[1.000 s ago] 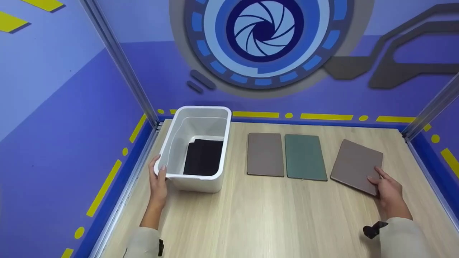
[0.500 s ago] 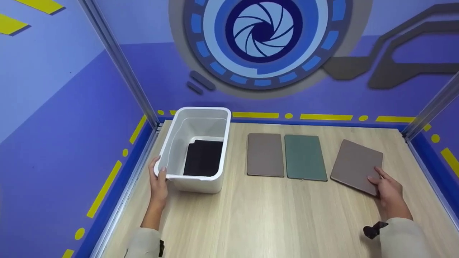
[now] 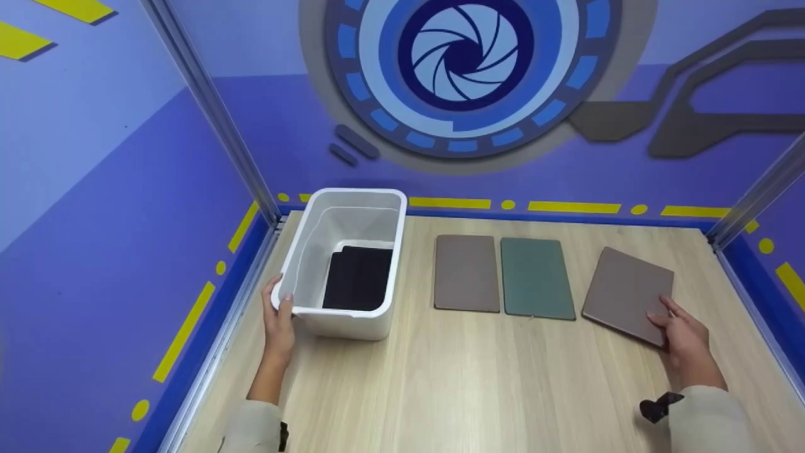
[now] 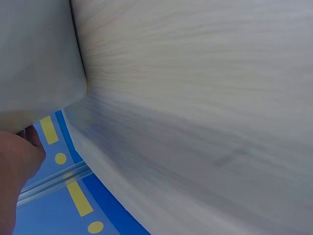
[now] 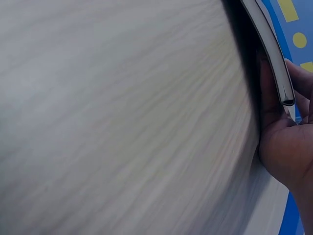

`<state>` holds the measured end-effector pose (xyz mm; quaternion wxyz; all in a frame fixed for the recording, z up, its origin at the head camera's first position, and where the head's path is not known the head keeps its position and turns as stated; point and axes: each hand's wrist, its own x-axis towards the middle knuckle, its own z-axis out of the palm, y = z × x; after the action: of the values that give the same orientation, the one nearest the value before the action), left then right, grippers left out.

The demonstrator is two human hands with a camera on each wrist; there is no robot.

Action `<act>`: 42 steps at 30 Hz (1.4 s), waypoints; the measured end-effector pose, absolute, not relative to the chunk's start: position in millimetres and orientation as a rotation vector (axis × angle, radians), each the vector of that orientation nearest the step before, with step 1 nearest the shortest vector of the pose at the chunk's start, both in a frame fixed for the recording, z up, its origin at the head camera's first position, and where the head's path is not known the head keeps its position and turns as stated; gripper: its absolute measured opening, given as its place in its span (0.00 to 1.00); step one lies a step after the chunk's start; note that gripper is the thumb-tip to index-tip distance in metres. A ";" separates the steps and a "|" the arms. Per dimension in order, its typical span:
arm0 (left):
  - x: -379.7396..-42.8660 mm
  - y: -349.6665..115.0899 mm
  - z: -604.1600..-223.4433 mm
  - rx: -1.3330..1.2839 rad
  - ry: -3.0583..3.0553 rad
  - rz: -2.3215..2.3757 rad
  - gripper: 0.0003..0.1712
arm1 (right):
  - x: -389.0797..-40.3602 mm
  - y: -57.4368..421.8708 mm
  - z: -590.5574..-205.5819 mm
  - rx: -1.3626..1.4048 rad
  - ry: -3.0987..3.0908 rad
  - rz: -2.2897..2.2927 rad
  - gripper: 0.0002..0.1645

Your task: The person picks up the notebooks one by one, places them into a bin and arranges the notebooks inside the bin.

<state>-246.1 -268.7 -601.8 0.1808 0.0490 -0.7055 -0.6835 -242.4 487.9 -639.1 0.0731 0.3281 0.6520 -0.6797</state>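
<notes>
My left hand (image 3: 278, 324) grips the near left corner of a white plastic bin (image 3: 352, 324), thumb over the rim. Inside the bin lie black flat items (image 3: 358, 277), perhaps notebooks, at the bottom. On the right, my right hand (image 3: 687, 336) pinches the near right corner of a brown notebook (image 3: 629, 292), which lies at a slant. The right wrist view shows the notebook's page edge (image 5: 274, 54) between the thumb and fingers, its corner raised over the table. A green notebook (image 3: 538, 277) and another brown notebook (image 3: 466, 272) lie side by side between the bin and the held notebook.
The light wooden table (image 3: 465, 377) is bounded by a patterned blue back wall (image 3: 566, 182) and blue side walls. A metal frame post (image 3: 210, 110) rises at the back left corner, near the bin.
</notes>
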 end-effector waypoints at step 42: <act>-247.2 -268.5 -603.1 0.103 -1.947 -1.929 0.29 | -243.8 490.1 -637.0 0.979 1.850 -2.115 0.54</act>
<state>-247.2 -268.5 -603.1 0.1984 0.0366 -0.6958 -0.6893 -243.8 490.1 -637.0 0.0829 0.3279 0.6197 -0.7083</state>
